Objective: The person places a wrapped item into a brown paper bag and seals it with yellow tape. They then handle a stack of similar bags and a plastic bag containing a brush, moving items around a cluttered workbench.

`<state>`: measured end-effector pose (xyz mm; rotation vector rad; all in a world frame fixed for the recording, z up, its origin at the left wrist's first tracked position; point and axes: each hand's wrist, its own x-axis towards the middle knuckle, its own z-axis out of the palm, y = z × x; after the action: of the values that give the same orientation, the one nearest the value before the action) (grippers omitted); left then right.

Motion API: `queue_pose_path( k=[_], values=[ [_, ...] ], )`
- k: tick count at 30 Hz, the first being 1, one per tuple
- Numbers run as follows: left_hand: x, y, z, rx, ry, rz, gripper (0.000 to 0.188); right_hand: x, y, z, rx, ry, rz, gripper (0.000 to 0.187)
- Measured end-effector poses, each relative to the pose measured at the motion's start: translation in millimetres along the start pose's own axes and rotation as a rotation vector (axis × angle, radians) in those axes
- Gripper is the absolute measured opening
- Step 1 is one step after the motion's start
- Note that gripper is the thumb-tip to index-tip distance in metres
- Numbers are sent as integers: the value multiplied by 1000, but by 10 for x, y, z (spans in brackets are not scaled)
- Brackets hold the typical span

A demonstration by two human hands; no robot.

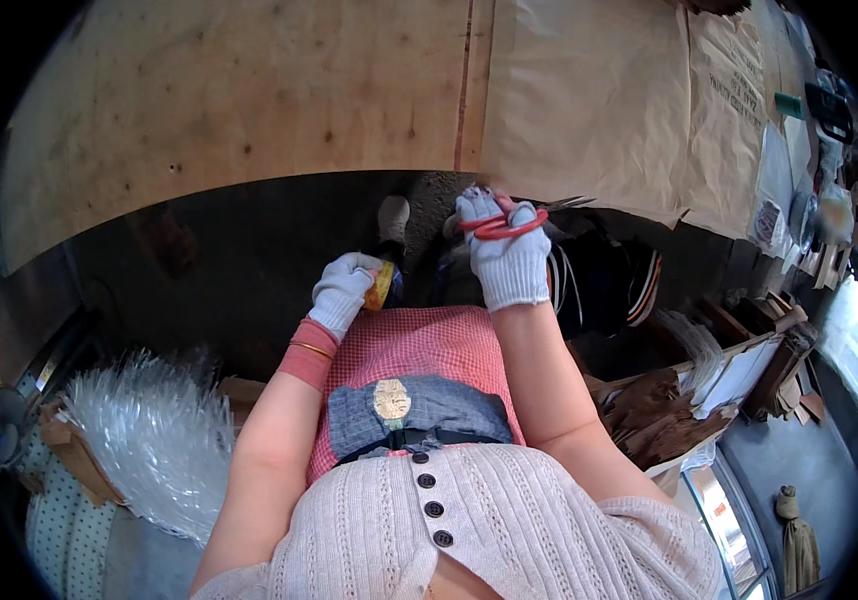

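Observation:
White knitted gloves cover both my hands. My left hand (346, 281) is closed on a small rounded yellow thing (380, 287) with dark parts, perhaps a tape roll; its far side is hard to make out. Farther right and a little higher, my right hand (507, 240) has scissors (501, 228) in it. Their red handle loops lie across the palm and fingers, and the metal blades point right, just below the table's near edge. Both hands are in front of my red checked apron (419, 340), apart from each other.
A wooden table (279, 100) spans the far side, with brown paper (589, 100) over its right part. Clear plastic strips (154, 430) spill from a cardboard box (79, 460) at left. Boxes with brown sheets (664, 415) stand at right. A striped dark garment (604, 285) is beneath the table edge.

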<state>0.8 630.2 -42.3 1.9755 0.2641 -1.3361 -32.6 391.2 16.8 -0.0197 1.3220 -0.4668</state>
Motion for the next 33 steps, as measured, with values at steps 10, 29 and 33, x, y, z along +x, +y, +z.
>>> queue_pose_path(
  k=[10, 29, 33],
  values=[
    [-7, -154, -28, 18, 30, -42, 15, 358, -104, -73, -1195, 5, -302, 74],
    [-47, -346, -175, 69, 93, 121, 16, 1020, 237, -134, 350, -464, 40, 44],
    [-143, -86, -143, 156, 57, 200, 13, 1283, 25, -435, 414, -370, -40, 34]
  ],
)
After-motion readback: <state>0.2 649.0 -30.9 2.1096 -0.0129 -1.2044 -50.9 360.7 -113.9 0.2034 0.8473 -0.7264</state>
